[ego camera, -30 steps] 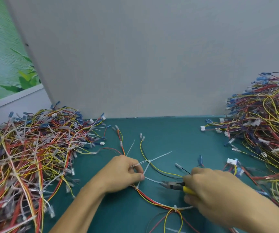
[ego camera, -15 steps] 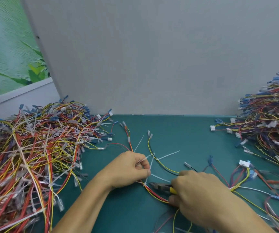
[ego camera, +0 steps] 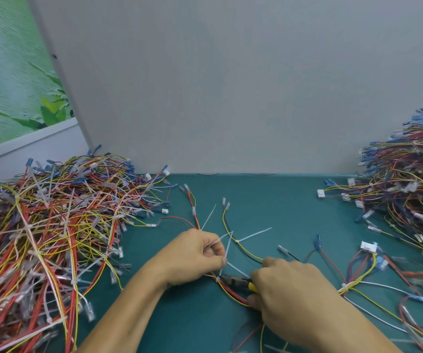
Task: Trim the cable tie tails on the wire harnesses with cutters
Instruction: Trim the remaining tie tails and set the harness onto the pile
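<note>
**Figure. Trimming step on one wire harness [ego camera: 231, 294], head camera.** The left hand [ego camera: 195, 256] was curled round the harness and pinched its wires together with a white tie tail [ego camera: 227, 248], just up and left of the cutters [ego camera: 235, 279]. The right hand [ego camera: 290, 289] was clenched round the cutters' yellow handles, immediately to the right of their head. Only the dark head and a sliver of handle showed. The head pointed left, its tip at a tie on the red and yellow wires. Whether the blades were parted, or already touched the tie, could not be told. Further tails [ego camera: 255, 234] stood out from the same harness, beyond the cutters.

The step in hand appeared to be setting the blades on a tail close to its tie, and the cut seemed not yet made. The next move would call for the blades to sit flush against the tie's head and clear of the wire insulation. The left hand would need to hold the tail taut with its fingertips out of the blades' path. The further tails would come after that.

A large heap of harnesses [ego camera: 39, 238] lay far left of the cutters, bristling with long white tails, and was probably untrimmed. A second heap [ego camera: 409, 189] lay far to their right and showed few tails. Both rested on the teal desk [ego camera: 269, 200].
</note>
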Motion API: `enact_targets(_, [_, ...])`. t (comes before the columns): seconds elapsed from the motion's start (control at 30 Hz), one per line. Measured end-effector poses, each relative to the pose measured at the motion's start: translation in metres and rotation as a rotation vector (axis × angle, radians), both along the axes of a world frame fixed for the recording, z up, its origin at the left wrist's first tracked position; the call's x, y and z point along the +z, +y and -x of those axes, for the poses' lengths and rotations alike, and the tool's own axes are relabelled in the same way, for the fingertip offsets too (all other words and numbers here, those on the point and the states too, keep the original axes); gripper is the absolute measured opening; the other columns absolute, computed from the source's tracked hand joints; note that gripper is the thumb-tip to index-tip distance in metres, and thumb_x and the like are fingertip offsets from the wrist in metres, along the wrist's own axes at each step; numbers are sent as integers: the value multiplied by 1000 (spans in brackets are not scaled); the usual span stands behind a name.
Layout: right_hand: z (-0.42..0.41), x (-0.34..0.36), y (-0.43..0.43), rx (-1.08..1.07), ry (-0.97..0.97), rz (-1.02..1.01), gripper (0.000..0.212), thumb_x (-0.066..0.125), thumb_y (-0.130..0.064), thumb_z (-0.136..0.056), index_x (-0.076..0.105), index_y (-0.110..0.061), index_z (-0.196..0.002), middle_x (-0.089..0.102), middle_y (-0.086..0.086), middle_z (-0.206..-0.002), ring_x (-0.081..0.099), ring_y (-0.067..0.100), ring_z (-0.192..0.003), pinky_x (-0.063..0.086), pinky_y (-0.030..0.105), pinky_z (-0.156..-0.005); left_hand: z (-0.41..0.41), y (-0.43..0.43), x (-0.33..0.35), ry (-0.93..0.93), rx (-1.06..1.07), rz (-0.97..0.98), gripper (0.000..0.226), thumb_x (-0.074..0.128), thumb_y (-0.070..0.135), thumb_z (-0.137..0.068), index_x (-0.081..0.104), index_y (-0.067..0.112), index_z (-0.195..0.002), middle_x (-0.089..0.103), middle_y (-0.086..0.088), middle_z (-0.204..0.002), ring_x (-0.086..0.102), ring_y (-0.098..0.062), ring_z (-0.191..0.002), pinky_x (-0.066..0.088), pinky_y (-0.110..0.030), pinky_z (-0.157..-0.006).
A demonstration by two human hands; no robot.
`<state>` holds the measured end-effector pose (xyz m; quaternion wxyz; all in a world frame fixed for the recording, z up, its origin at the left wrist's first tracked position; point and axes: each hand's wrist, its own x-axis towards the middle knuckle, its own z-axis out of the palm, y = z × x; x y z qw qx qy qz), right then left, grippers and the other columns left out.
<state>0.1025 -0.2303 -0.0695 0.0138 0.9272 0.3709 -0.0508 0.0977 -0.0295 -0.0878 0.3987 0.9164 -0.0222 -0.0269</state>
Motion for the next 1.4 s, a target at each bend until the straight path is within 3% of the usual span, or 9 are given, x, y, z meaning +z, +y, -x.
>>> enact_targets(0.2, [1,-5,4,19,-49,68,22,41,-32,-100,55,-17,-109,52,7,-111,57,27,-103,27,35,-58,0,1,0,13,9,-6,14,64,17,-82,59,21,-70,40,12,-43,35,-4,-45,32,-18,-50])
enact_targets(0.33, [0,-8,8,22,-40,113,19,41,-24,-102,53,-13,-112,48,11,-103,57,31,-105,18,28,-49,1,-1,1,17,13,-10,11,60,14,-79,58,21,-70,41,11,-44,34,-5,-46,32,-20,-51])
enact_targets(0.53, [-1,-11,12,20,18,88,46,42,-50,-99,51,-10,-120,43,14,-100,56,30,-111,17,28,-50,2,-3,4,25,-41,-9,9,61,16,-80,59,19,-72,36,9,-45,31,-9,-49,29,-24,-52])
enact_targets(0.63, [-1,-13,13,23,29,77,49,41,-51,-98,51,-10,-121,48,14,-108,55,30,-113,25,33,-54,1,-3,4,24,-70,-25,17,66,25,-86,59,19,-71,35,9,-49,30,-8,-51,27,-25,-53])
enact_targets(0.77, [-3,-14,12,40,23,78,48,40,-52,-99,51,-10,-120,53,11,-118,57,30,-111,16,29,-49,-1,0,1,8,-47,-39,32,64,31,-89,51,23,-61,36,10,-55,32,-7,-54,29,-27,-57])
enact_targets(0.93, [-2,-13,12,54,9,73,45,41,-49,-99,51,-10,-119,55,12,-118,57,30,-110,18,30,-51,-4,2,-2,20,-36,-30,36,63,32,-89,47,29,-56,34,10,-52,29,-6,-53,41,-36,-85])
enact_targets(1.07, [0,-11,10,69,-28,65,39,42,-43,-101,51,-10,-119,56,11,-118,57,31,-110,26,35,-59,-4,2,-3,9,-36,-39,34,63,33,-89,50,30,-58,37,9,-60,33,-8,-57,32,-30,-61])
enact_targets(1.27, [4,-7,8,94,-51,119,29,42,-34,-102,53,-11,-115,57,12,-114,58,34,-106,13,28,-50,-1,6,-2,14,-20,47,33,62,26,-92,47,23,-63,32,11,-53,28,-8,-52,25,-23,-49])
enact_targets(1.4, [6,-8,8,71,-74,139,34,40,-40,-101,47,-11,-118,45,11,-94,58,31,-106,11,31,-49,-1,8,5,6,150,575,32,44,15,-100,41,17,-68,27,4,-54,20,-9,-45,14,-24,-46])
